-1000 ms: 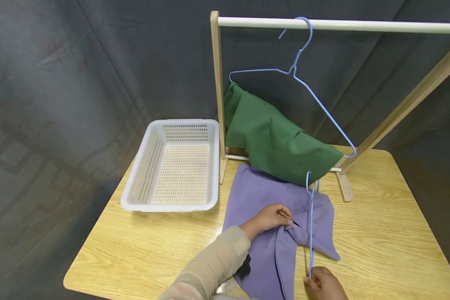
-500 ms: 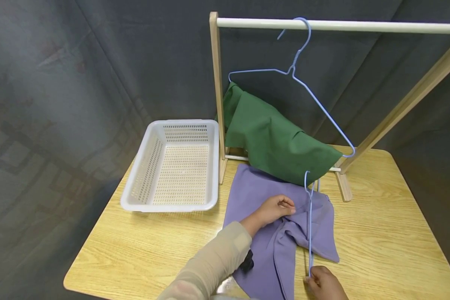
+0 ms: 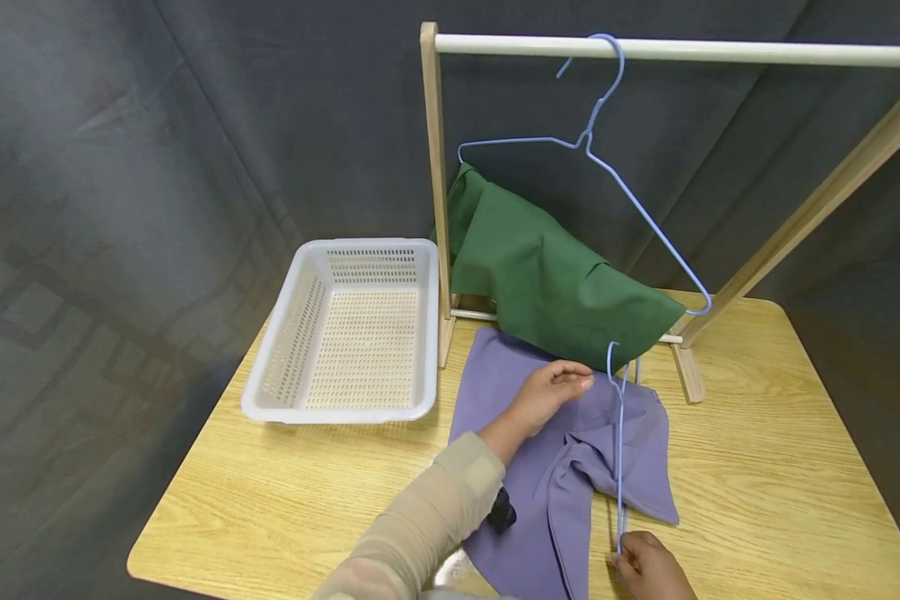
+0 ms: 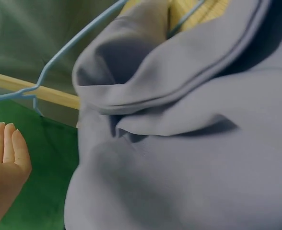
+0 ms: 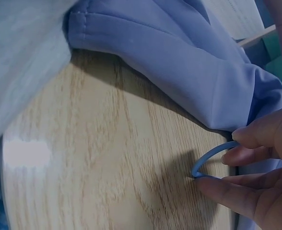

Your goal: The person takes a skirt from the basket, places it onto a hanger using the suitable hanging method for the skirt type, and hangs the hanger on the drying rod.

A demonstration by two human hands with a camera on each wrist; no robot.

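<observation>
A purple garment (image 3: 487, 400) lies partly bunched on the table, with a folded part at its right. My right hand (image 3: 654, 571) pinches one end of a blue wire hanger (image 3: 621, 467) between thumb and fingers. The hanger stands edge-on over the garment's right part, its hook pointing away toward the green cloth. In the right wrist view the fingers lie round the hanger's curved corner (image 5: 213, 154). Over the garment, left of the hook, my left hand (image 3: 543, 396) holds nothing; its fingers (image 4: 9, 143) are relaxed, close together in the left wrist view.
A wooden rack with a white rail (image 3: 720, 50) stands at the back. From it hangs another blue hanger (image 3: 648, 218), tilted, bearing a green cloth (image 3: 555, 275). A white perforated basket (image 3: 270, 358) sits left of the rack on the wooden table (image 3: 307, 500).
My left hand has let go of the garment's folds and moved away from me, up toward the hanger's hook. The right hand keeps its hold on the hanger, nearly still.
</observation>
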